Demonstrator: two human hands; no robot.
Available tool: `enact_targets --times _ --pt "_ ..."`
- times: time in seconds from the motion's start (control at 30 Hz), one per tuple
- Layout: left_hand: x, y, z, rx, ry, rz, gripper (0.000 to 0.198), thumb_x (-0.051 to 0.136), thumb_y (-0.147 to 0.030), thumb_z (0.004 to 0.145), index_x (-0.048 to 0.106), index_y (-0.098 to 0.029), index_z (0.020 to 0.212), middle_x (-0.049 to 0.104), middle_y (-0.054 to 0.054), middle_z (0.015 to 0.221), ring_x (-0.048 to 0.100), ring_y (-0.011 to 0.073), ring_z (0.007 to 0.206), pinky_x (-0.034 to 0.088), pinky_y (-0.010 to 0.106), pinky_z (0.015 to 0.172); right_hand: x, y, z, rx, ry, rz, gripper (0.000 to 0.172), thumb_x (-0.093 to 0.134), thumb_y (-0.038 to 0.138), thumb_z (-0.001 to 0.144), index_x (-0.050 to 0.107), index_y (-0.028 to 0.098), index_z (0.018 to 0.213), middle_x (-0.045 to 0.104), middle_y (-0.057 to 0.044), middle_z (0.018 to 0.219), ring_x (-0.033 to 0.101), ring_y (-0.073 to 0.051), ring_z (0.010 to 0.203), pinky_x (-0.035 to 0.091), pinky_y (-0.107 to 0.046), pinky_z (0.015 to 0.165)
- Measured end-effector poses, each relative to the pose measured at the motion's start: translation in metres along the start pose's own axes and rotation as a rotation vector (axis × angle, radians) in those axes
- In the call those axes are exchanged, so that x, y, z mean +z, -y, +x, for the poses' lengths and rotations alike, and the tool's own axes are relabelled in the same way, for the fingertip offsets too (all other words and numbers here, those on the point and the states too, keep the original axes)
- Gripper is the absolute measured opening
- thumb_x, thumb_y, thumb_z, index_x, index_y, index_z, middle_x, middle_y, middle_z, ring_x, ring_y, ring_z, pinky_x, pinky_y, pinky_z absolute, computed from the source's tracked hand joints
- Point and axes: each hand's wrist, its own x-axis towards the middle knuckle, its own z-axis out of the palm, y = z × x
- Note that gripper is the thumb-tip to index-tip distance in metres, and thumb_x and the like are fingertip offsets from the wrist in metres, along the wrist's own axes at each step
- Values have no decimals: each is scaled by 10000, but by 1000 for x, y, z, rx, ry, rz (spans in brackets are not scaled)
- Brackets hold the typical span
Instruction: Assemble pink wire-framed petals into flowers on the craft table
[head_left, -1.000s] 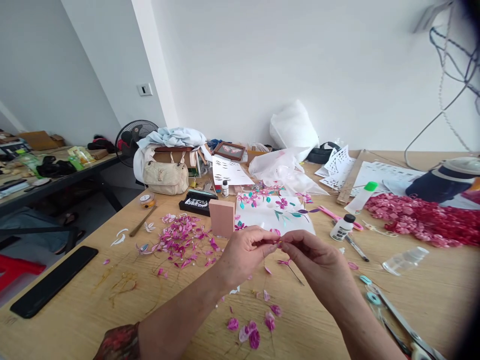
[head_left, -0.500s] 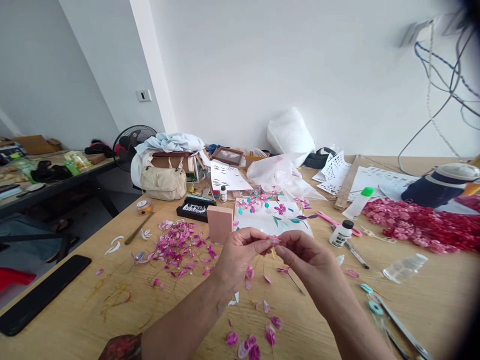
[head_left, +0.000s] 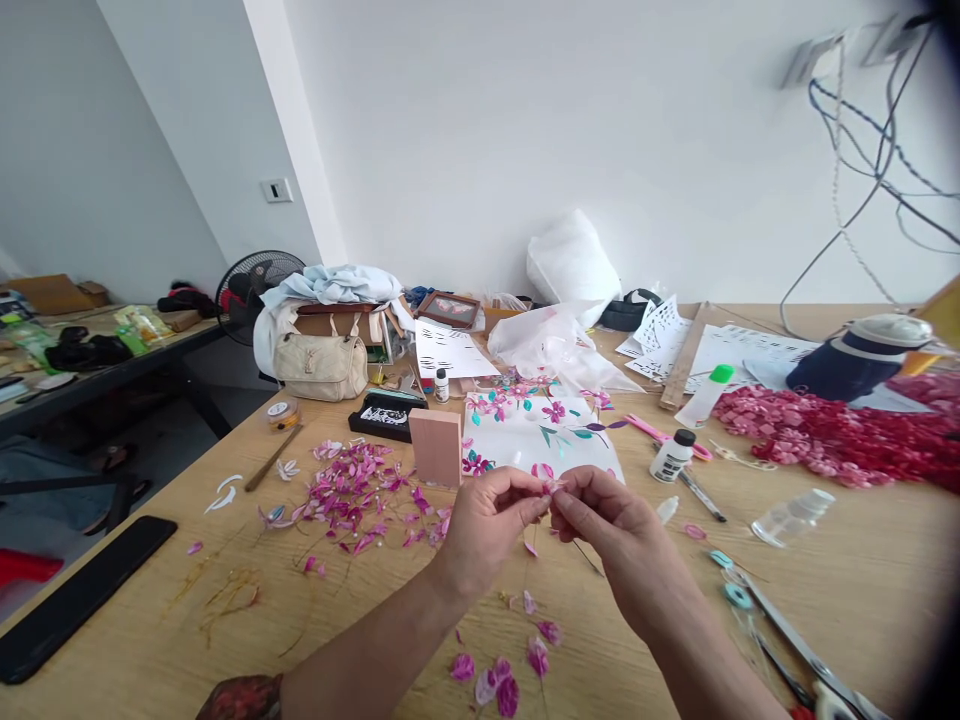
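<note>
A small pink petal flower (head_left: 543,472) is pinched between the fingertips of both hands above the middle of the table. My left hand (head_left: 484,525) is closed on it from the left, thumb against forefinger. My right hand (head_left: 604,515) meets it from the right, its thumb and forefinger pressed together at the flower's base. The fingers partly hide the flower's lower part. Loose magenta petals (head_left: 506,695) lie on the wood below the hands. To the left spreads a larger pile of pink petals (head_left: 352,485) with thin wires among them.
A wooden block (head_left: 436,448) stands behind the left hand, beside white paper (head_left: 517,440) bearing flowers and leaves. Right of the hands are a black-capped bottle (head_left: 673,458), a clear bottle (head_left: 793,518), long tweezers (head_left: 799,640) and red-pink flowers (head_left: 832,425). A black slab (head_left: 86,600) lies front left.
The flower now shows pink petals above the fingertips, and the yellow strands seen below it are out of sight. Both hands stay together, slightly lower. The view has shifted a little.
</note>
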Motion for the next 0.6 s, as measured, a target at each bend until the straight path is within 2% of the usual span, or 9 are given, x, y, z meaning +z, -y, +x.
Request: enact_targets --times 0.17,0.3,0.4,0.47,0.53,0.6 --pt "0 3 -5 -20 22 67 133 648 -299 638 629 -168 654 562 -10 559 480 85 485 360 186 411 2 -8 -7 63 2 103 133 590 290 742 557 177 679 524 44 530 454 -81 490 369 -191 472" --pt "1 6 -8 -73 19 9 139 644 -289 643 606 -158 666 556 -20 548 476 76 490 361 175 422 3 -10 -8 67 -62 105 127 616 292 710 590 170 686 567 18 590 484 -90 519 381 -189 465" --pt "-5 8 -9 -119 -18 -83 158 660 -277 634 601 -141 691 548 -17 559 484 73 505 372 181 455 -6 -12 -12 63 -134 81 141 592 321 708 580 180 706 595 -5 655 524 -114 546 401 -211 471" --pt "-12 9 -9 -150 -32 -168 180 670 -277 629 594 -140 718 544 -19 577 482 68 508 381 190 480 -17 -19 -20 89 -110 -82 132 550 311 715 586 184 719 580 -1 600 518 -125 509 400 -231 469" --pt "-18 11 -9 -157 -19 -239 185 672 -278 636 585 -144 729 547 -19 591 487 67 524 390 200 514 -27 -31 -33 137 16 -428 132 499 253 712 613 187 701 554 6 519 505 -142 462 382 -251 459" --pt "-24 11 -9 -146 -4 -281 165 665 -266 651 577 -146 721 562 -12 610 499 69 550 393 204 543 -33 -46 -50 149 155 -810 196 451 197 720 618 202 617 585 -13 518 539 -172 495 369 -270 490"
